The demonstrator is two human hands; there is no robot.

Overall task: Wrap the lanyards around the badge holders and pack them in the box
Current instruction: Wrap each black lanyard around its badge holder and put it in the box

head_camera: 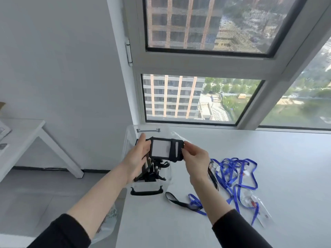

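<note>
Left hand (139, 154) and right hand (196, 159) gripped a black wrapped badge holder (166, 149) over the clear box (130, 140); blue lanyards (238, 174) sprawled on the table (277, 154) just beside.

We locate a white side table (26, 126) at nine o'clock against the wall (62, 68), and a large window (197, 65) from twelve to two o'clock, facing an apartment block (172, 97).

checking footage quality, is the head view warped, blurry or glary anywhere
Head view: wide-angle distortion slants the grey window frame; daylight is soft and even, no glare on the white table; the black lanyard-wrapped badge holder, gripped by the left hand and right hand, looks slightly soft.
</note>
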